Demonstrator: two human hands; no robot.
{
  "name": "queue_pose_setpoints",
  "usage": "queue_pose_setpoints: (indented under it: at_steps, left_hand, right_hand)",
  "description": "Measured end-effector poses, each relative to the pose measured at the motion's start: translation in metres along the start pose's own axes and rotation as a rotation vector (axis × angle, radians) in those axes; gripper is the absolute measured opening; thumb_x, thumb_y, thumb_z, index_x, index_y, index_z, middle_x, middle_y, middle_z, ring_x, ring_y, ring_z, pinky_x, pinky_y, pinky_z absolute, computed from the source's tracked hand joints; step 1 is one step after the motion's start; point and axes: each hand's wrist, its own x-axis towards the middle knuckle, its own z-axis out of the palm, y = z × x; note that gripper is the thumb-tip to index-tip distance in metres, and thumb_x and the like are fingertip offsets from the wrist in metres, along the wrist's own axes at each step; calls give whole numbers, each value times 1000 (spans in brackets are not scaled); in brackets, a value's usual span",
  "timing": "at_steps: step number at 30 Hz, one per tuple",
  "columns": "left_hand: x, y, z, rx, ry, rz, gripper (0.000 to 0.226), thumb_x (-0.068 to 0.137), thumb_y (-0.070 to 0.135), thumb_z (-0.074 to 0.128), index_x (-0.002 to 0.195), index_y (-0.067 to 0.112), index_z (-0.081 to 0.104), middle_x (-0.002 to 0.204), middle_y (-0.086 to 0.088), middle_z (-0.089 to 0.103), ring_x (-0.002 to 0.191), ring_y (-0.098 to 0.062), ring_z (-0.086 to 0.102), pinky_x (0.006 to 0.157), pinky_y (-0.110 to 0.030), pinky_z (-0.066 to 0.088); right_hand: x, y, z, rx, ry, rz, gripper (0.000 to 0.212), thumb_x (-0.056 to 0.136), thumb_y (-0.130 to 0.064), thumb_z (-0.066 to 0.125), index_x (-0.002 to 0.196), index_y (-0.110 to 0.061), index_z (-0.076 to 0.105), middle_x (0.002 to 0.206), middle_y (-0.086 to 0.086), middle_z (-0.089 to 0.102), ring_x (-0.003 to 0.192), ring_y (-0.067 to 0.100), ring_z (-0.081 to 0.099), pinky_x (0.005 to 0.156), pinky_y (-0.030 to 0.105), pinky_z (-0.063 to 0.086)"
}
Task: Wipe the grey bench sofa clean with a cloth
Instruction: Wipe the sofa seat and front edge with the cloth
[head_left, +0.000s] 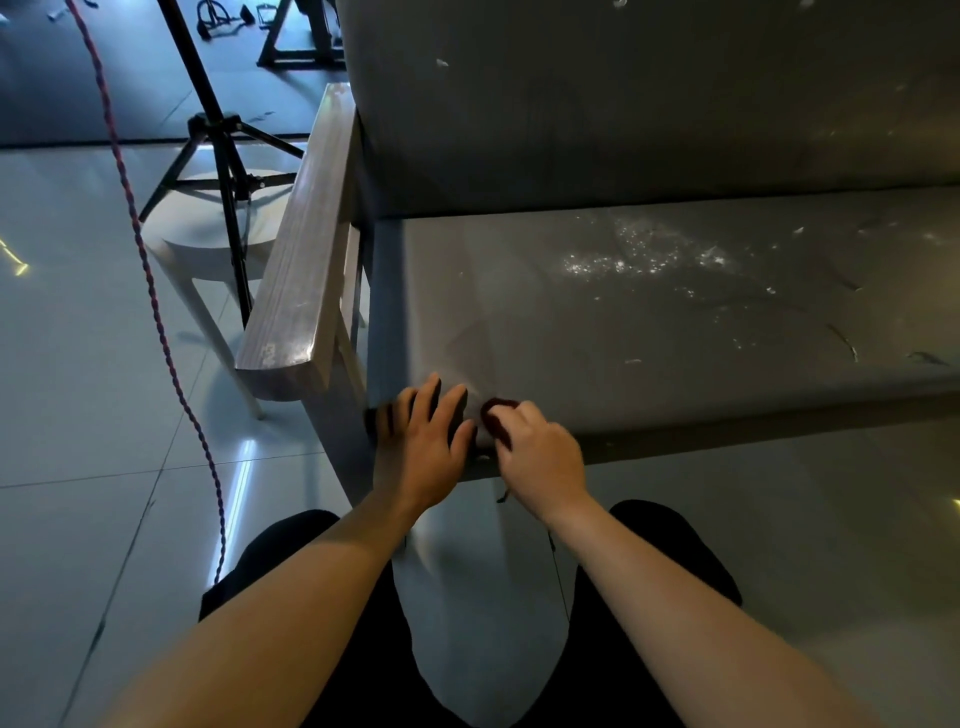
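The grey bench sofa (649, 312) fills the upper right, its seat dusted with white crumbs and specks. My left hand (423, 441) lies flat with straight, spread fingers on the seat's front left corner. Just to its right, my right hand (537, 457) is curled round a small dark red cloth (496, 415) at the seat's front edge. Most of the cloth is hidden inside my fist.
A pale wooden armrest (306, 260) runs along the sofa's left side. A black tripod (223, 156) stands over a white stool (218, 244) to the left. A red braided cord (156, 312) hangs down across the tiled floor. My dark-clothed knees are below.
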Motion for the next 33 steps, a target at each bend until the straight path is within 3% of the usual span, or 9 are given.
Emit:
queue_pose_setpoints:
  at_steps: [4, 7, 12, 17, 20, 23, 26, 29, 33]
  left_hand:
    - [0, 0, 2, -24, 1, -17, 51, 104, 53, 34, 152, 37, 32, 165, 7, 15, 149, -19, 11, 117, -44, 11]
    - [-3, 4, 4, -49, 29, -32, 51, 104, 53, 32, 152, 36, 33, 165, 5, 17, 149, -19, 11, 116, -43, 8]
    - [-5, 7, -4, -25, 4, -39, 51, 106, 48, 34, 155, 34, 31, 167, 4, 15, 151, -17, 9, 113, -37, 4]
    - [-9, 5, -9, -44, -36, -20, 55, 104, 55, 35, 156, 37, 28, 168, 5, 12, 153, -16, 3, 119, -42, 9]
    - [-11, 3, -9, -39, -51, -11, 58, 103, 57, 34, 157, 37, 24, 168, 6, 8, 154, -15, -1, 119, -40, 4]
    - [-11, 2, -6, -53, -45, -8, 58, 103, 58, 33, 157, 38, 24, 168, 6, 8, 154, -16, -2, 120, -44, 4]
    - [-11, 3, -6, -62, -44, -18, 58, 103, 57, 34, 157, 38, 24, 168, 6, 9, 154, -16, -1, 121, -46, 6]
    - [-11, 5, -8, -38, -24, -14, 56, 103, 56, 35, 155, 38, 27, 168, 5, 12, 154, -16, 2, 121, -45, 6]
    - [-11, 4, -9, -36, -38, -11, 57, 103, 58, 34, 156, 38, 26, 168, 5, 11, 154, -17, 1, 121, -45, 4]
  right_hand:
    - [10, 46, -24, -87, 64, 195, 27, 101, -30, 53, 125, -25, 62, 108, 4, 61, 74, 25, 62, 62, 35, 51]
    - [13, 36, -22, -41, 114, 328, 26, 103, -31, 49, 124, -23, 63, 109, 3, 60, 80, 21, 63, 63, 32, 48]
    - [0, -26, 6, 102, 54, 213, 26, 104, -33, 50, 122, -22, 65, 111, 0, 63, 90, 17, 65, 72, 25, 50]
    - [6, 15, -18, -59, 5, 54, 29, 101, -32, 53, 128, -27, 61, 111, 0, 63, 82, 16, 64, 68, 28, 52]
    - [22, 49, -44, -134, 31, 289, 27, 102, -31, 53, 126, -27, 63, 108, 2, 59, 81, 19, 59, 63, 28, 39]
    - [23, 39, -39, -99, 67, 388, 24, 102, -31, 53, 122, -24, 64, 107, 3, 60, 78, 16, 53, 64, 29, 41]
    - [15, -5, -15, 10, 72, 349, 22, 102, -32, 52, 116, -22, 66, 107, 2, 64, 84, 14, 63, 70, 29, 55]
    - [7, -25, -2, 91, 40, 245, 23, 103, -33, 51, 117, -23, 67, 106, -1, 66, 88, 15, 65, 71, 27, 55]
    - [10, 7, -20, -39, -27, 104, 26, 101, -35, 53, 123, -27, 65, 107, -1, 65, 84, 14, 65, 70, 28, 56]
